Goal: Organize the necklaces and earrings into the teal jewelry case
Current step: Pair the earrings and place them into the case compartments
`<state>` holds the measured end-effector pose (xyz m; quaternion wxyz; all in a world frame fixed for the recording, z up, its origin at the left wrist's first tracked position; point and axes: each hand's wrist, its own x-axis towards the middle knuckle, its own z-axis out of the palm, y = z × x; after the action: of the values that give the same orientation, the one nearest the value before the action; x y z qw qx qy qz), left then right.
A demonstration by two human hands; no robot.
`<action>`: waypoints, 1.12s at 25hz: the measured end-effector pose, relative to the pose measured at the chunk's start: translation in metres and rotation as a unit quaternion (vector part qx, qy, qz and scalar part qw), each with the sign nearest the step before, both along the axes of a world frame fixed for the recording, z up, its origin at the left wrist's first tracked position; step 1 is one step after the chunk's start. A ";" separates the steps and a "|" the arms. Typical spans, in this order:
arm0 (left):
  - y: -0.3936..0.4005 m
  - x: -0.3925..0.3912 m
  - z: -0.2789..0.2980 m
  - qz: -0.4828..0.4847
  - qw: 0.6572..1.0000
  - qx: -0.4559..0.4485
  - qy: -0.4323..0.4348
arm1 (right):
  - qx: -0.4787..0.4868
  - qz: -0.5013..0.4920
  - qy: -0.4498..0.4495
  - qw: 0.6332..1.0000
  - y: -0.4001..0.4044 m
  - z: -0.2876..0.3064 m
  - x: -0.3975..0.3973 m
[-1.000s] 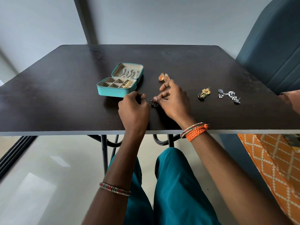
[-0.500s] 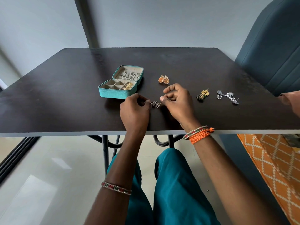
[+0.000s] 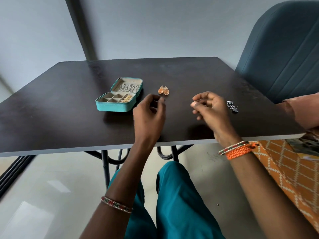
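Observation:
The teal jewelry case (image 3: 114, 107) lies open at the table's middle left. Silver pieces hang in its lid and gold pieces fill one tray compartment. My left hand (image 3: 149, 116) hovers just right of the case, thumb and forefinger pinched together on a small dark earring that barely shows. My right hand (image 3: 208, 107) is raised farther right, its fingertips pinched the same way on the other dark earring. A pair of round orange earrings (image 3: 163, 90) lies on the table between and behind the hands. Silver earrings (image 3: 233, 106) lie just right of my right hand.
The dark table (image 3: 69, 118) has its front edge close to my lap. A blue-grey chair (image 3: 283, 54) stands at the right rear. A person's arm in an orange-brown sleeve (image 3: 302, 111) rests at the table's right edge. The yellow earring is hidden behind my right hand.
My hands, which worked together on the small dark earrings near the front edge, have lifted and pulled apart, the left toward the case, the right toward the silver earrings. The view has tilted.

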<state>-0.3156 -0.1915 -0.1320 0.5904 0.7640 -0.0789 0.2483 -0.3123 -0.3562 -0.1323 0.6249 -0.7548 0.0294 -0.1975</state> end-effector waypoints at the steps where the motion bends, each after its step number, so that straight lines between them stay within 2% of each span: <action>1: -0.012 -0.001 0.006 -0.025 1.000 0.006 -0.014 | -0.005 -0.032 -0.013 0.999 -0.016 0.005 0.000; 4: -0.056 0.015 0.015 -0.097 0.995 0.034 0.001 | -0.067 -0.101 -0.018 0.992 -0.051 0.008 0.014; 6: -0.080 0.034 0.009 -0.129 0.990 0.025 0.053 | -0.137 -0.093 -0.011 0.986 -0.058 0.001 0.025; 9: -0.094 0.053 -0.009 -0.101 0.989 0.037 0.105 | -0.257 -0.064 0.013 0.964 -0.055 -0.014 0.029; 12: -0.094 0.058 -0.014 -0.079 0.990 0.012 0.114 | -0.387 -0.055 0.019 0.920 -0.054 -0.016 0.030; 17: -0.093 0.057 -0.019 -0.107 0.988 -0.006 0.110 | -0.410 -0.089 -0.028 0.907 -0.054 -0.019 0.028; 19: -0.092 0.060 -0.022 -0.119 0.988 0.013 0.102 | -0.393 -0.105 -0.035 0.913 -0.054 -0.019 0.029; 20: -0.092 0.062 -0.023 -0.126 0.987 0.022 0.099 | -0.355 -0.103 -0.036 0.928 -0.055 -0.018 0.029; 23: -0.091 0.063 -0.024 -0.134 0.986 0.030 0.097 | -0.127 -0.054 -0.036 0.990 -0.061 -0.016 0.027; 25: -0.091 0.061 -0.024 -0.148 0.984 0.039 0.088 | -0.016 -0.028 -0.026 0.999 -0.063 -0.013 0.022; 28: -0.092 0.060 -0.023 -0.194 0.976 0.037 0.087 | 0.007 -0.004 -0.026 1.000 -0.064 -0.011 0.020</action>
<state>-0.2559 -0.2836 -0.1552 0.6030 0.7742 -0.1831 0.0584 -0.2920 -0.4205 -0.1435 0.6298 -0.7451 0.0173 -0.2189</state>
